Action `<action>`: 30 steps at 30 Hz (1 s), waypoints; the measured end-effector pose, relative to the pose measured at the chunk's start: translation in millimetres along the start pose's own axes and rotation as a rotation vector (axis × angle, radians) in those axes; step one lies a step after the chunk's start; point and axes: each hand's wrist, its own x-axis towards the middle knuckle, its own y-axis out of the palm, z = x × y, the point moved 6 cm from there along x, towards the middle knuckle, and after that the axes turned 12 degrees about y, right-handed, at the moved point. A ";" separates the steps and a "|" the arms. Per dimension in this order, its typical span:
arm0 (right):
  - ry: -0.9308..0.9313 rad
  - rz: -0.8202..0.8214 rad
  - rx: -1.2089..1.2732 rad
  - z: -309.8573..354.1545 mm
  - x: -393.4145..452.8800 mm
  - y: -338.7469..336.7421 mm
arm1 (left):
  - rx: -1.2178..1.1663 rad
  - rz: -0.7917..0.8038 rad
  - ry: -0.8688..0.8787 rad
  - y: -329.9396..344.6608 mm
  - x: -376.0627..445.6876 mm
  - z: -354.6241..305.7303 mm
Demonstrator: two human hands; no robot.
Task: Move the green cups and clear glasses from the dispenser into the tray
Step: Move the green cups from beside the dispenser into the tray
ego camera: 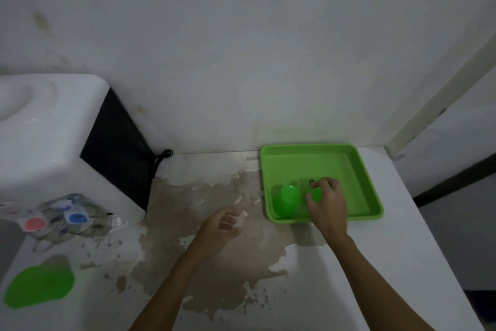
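A green tray (357,169) sits at the right back of the white counter. One green cup (288,200) stands in its near-left corner. Beside it, my right hand (326,204) is closed over a second green cup (316,194) inside the tray. My left hand (221,226) hovers over the counter left of the tray, fingers loosely curled and blurred, nothing in it. The white water dispenser (48,137) stands at the far left, with clear glasses (80,219) under its red and blue taps. A blurred green cup (40,286) is at the lower left.
The counter (389,263) has a large worn brown patch in its middle. A black cable (161,157) runs behind the dispenser. The white wall rises behind; the counter's right edge drops off beyond the tray.
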 end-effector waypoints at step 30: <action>-0.337 0.996 0.187 217.0 -194.1 192.4 | 0.632 -0.762 -0.441 -283.5 -210.4 92.9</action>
